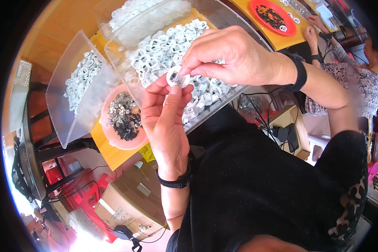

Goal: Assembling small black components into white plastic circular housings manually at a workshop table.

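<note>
Between the fingers of my left hand (166, 119) is a small round white plastic part (177, 78) with a dark slot in its face. The left thumb presses on its lower edge. My right hand (235, 56) reaches over from the right, its thumb and forefinger pinched together at the part's upper right edge. Whether a tiny piece sits in that pinch is hidden. Both hands are above a clear plastic bin (216, 110) heaped with similar white parts (155, 52). Beside my left hand stands a pink bowl (106, 133) of small black and silvery pieces.
Another clear bin (56, 90) of white parts stands at the left. Far right, a person (344, 84) sits by a red plate (293, 26) of black pieces. A cardboard box (130, 197) and a red stool (90, 197) are below left; an open box (300, 140) with cables lies right.
</note>
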`<state>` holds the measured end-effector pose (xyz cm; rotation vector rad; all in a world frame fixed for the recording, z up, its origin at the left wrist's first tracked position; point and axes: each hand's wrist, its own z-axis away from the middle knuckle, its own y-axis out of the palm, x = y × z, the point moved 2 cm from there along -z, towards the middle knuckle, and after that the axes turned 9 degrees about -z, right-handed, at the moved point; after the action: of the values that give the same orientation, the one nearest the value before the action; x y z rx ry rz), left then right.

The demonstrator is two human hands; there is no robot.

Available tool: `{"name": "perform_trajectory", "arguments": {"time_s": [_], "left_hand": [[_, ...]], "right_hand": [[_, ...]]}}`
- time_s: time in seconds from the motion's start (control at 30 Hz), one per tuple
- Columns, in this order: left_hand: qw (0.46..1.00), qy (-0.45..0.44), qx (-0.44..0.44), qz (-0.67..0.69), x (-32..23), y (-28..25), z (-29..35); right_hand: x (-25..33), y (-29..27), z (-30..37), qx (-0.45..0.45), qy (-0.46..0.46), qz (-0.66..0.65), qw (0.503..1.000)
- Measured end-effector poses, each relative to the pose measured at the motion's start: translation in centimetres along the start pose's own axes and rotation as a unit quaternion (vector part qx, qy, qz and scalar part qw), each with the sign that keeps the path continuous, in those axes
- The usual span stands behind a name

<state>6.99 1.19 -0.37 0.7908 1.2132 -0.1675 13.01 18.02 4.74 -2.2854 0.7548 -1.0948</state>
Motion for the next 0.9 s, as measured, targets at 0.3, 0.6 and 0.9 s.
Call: {"name": "perform_trajectory", "arguments": {"time_s": [0.3, 0.6, 0.9], "left_hand": [[0.999, 0.014, 0.005, -0.032, -0.1, 0.2, 0.0], [0.999, 0.014, -0.005, -0.049, -0.1, 0.2, 0.1], [1.000, 0.003, 0.004, -0.023, 0.0, -0.3, -0.1]], "right_hand": [[-0.7, -0.2, -0.3, 0.033, 0.261, -0.230, 0.937], [-0.8, 0.2, -0.4, 0.000, 0.263, -0.311, 0.913], [0.0, 0.0, -0.9, -0.019, 0.212, -0.256, 0.943]]}}
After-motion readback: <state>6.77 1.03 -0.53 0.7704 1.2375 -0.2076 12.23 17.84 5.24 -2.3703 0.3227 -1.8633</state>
